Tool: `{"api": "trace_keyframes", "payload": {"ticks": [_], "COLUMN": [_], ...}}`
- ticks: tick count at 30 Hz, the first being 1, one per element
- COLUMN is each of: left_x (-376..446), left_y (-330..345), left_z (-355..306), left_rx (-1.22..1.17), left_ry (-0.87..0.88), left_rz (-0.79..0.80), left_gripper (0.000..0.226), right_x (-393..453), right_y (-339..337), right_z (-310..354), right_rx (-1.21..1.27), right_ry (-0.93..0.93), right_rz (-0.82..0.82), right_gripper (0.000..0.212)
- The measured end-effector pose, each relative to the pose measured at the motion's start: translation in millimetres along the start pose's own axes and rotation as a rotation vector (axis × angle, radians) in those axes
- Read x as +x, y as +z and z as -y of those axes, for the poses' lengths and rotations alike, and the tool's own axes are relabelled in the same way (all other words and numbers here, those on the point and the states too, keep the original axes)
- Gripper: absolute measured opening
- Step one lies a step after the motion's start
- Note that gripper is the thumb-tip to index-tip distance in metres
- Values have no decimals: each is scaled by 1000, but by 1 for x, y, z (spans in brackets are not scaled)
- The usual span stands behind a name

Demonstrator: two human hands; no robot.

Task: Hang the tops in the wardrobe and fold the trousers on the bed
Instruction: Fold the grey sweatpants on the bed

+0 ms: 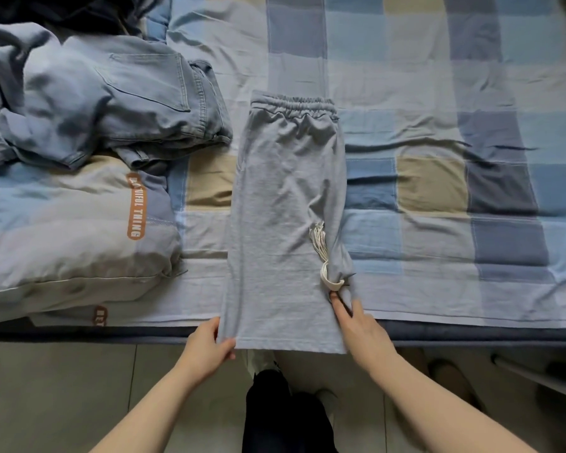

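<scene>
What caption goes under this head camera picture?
Two hands hold grey trousers flat on the bed, beside jeans.

We are in a home bedroom: a bed with a blue, beige and grey checked cotton sheet (pixel 438 178) fills the scene. A matching padded quilt (pixel 72 230) lies at the left, with crumpled light-blue denim jeans (pixel 118 103) beyond it, and pale floor tiles (pixel 46 387) run along the near edge.

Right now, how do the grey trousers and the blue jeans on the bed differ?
The grey trousers lie flat and smoothed, legs together, with an elastic waistband; the blue jeans sit crumpled in a heap, a back pocket showing. The left hand grips the grey trousers' hem and the right hand touches their edge; nothing touches the jeans. Both rest on the checked bedsheet.
</scene>
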State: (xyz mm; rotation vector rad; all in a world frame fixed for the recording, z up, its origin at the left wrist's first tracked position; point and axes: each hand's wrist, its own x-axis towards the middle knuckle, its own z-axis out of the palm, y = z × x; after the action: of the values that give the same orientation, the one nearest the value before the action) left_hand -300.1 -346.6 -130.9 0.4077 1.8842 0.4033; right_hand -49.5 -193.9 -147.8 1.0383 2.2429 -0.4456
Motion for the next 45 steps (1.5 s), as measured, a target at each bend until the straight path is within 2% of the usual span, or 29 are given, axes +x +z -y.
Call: {"api": "trace_keyframes", "payload": {"ticks": [4,6,8,10,11,13,16,19,21,23,25,27,29,30,32,35,37,40,42,45], "left_x": [4,6,7,6,6,7,7,14,25,39,50,55,59,63,74,90,97,105,109,115], "left_y": [-2,-2,-6,-10,-12,-16,-26,-45,-56,-65,-74,-81,-80,-78,-73,-68,-69,-70,-66,-58], "left_z": [8,15,19,19,17,12,6,-9,-25,-36,-40,-37,-29,-26,-22,-20,-19,-19,-21,-30], "left_rx": [-89,-79,-30,-32,-63,-105,-45,46,57,205,588,966,1137,1186,1263,1309,1346,1327,1297,1254], "left_ry": [-8,2,59,162,199,211,69,-64,-57,36,180,399,744,880,1054,1179,1263,1372,1457,1521], "left_rz": [-24,-58,-66,-5,35,132,336,566,599,590,536,338,78,-14,-136,-195,-202,-205,-225,-237], "left_gripper": [21,46,80,96,96,78,41,23,28,57,85,93,103,107,109,97,71,54,43,44], "right_x": [-5,-10,-9,-5,-2,1,2,15,30,47,59,68,68,70,71,67,67,67,72,87], "right_y": [12,9,4,-2,-7,-17,-36,-60,-70,-71,-73,-67,-57,-50,-35,-24,-24,-24,-24,-28], "right_z": [-15,-22,-27,-32,-35,-42,-47,-51,-53,-61,-69,-81,-94,-98,-98,-91,-88,-86,-85,-80], "right_rx": [-36,-123,-184,-149,-124,-102,-139,-99,-4,-16,-22,67,220,256,198,103,78,-165,-260,-253], "right_ry": [-176,-249,-308,-358,-381,-431,-526,-498,-477,-528,-617,-580,-300,-166,-116,-330,-466,-696,-773,-786], "right_rz": [-22,-127,-221,-278,-288,-278,-234,-226,-105,32,72,-107,-368,-420,-392,-369,-439,-499,-570,-672], "right_gripper": [78,80,73,61,56,48,40,30,35,56,72,63,50,51,45,40,44,51,49,44]}}
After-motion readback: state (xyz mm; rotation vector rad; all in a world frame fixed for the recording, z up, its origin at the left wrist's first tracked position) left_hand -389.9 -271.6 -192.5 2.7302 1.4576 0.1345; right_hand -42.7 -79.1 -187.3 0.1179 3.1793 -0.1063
